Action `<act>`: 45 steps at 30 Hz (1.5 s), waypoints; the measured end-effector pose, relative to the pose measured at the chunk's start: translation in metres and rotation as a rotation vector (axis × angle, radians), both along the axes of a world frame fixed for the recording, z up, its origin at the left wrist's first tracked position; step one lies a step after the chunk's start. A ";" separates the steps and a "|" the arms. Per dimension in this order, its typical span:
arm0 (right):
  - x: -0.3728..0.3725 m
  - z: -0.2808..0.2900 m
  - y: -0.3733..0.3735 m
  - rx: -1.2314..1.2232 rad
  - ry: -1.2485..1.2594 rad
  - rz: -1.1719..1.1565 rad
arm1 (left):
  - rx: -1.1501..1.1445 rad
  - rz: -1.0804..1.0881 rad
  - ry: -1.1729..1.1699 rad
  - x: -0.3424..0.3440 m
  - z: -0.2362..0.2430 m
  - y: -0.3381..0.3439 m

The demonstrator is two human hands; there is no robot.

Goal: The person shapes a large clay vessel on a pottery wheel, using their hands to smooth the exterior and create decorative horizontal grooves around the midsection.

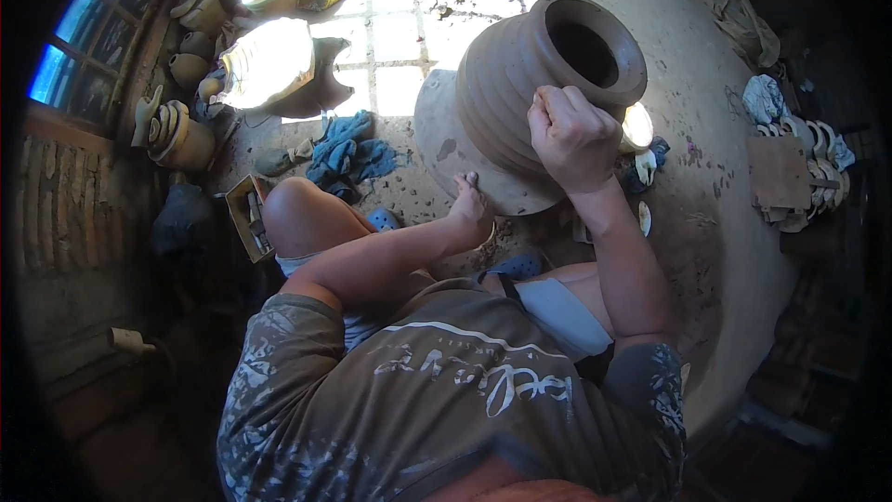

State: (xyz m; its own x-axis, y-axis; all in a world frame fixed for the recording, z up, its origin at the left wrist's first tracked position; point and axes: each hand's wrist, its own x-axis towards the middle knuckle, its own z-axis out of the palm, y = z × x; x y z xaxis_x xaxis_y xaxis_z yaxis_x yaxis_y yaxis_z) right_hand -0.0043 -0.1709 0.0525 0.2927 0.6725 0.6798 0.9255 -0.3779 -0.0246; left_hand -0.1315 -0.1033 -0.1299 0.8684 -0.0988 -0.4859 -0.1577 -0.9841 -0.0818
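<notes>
A large grey clay pot [497,84] with ridged sides and a wide dark mouth stands on a round turntable [435,121]. My right hand [573,135] is closed in a fist against the pot's near right side, below the rim; whatever it may hold is hidden. My left hand [471,203] is lower down, with bent fingers gripping the turntable's front left edge.
Left of the pot lie a blue cloth [348,149], a box of tools [248,218] and several pots [186,141] below a window. A bright pale object [265,65] stands behind them. At right are a brown board [779,172], rags [767,98] and curved pieces.
</notes>
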 end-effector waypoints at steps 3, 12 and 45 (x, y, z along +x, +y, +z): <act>0.001 0.000 -0.002 0.025 0.015 0.019 | 0.063 -0.041 0.093 0.003 0.015 0.019; 0.000 0.000 -0.008 0.063 0.044 0.076 | 0.143 0.126 0.063 0.028 0.007 0.096; 0.076 -0.017 -0.097 0.150 0.095 0.212 | -0.043 0.179 -0.051 0.131 0.003 0.224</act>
